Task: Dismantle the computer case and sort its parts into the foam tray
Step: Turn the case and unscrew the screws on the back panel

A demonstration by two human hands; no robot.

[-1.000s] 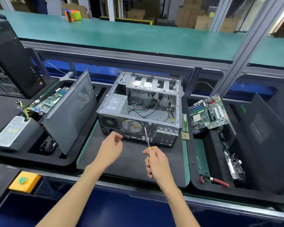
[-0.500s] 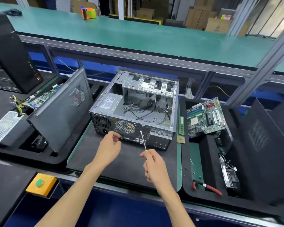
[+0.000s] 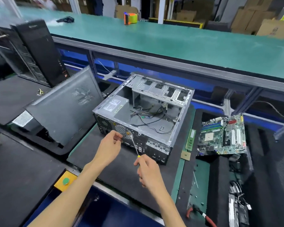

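A: In the head view, where is the computer case (image 3: 143,118)?

B: It lies on its side on a dark mat (image 3: 121,171), open upward, just in front of both hands. Its rear panel faces the person. Inside I see the power supply (image 3: 116,107) at the left and loose cables (image 3: 147,115) on the floor of the case.

A: And the hands?

B: The right hand (image 3: 150,172) grasps the screwdriver (image 3: 135,147) by its yellow handle. The thin shaft rises up and to the left, and its tip meets the rear panel near the round fan grille. The left hand (image 3: 109,149) is just beside that tip, at the left. Its fingers are curled with thumb and forefinger pressed together; whether they pinch a screw or something else, I cannot tell, it is too small.

A: Where are the other parts?

B: The foam tray (image 3: 220,177) is at the right of the case. A motherboard (image 3: 223,135) leans in it, and red-handled pliers (image 3: 202,215) lie at its near end. A memory stick (image 3: 190,139) lies between the case and the tray. At the left, a dark side panel (image 3: 62,108) stands tilted in another tray.
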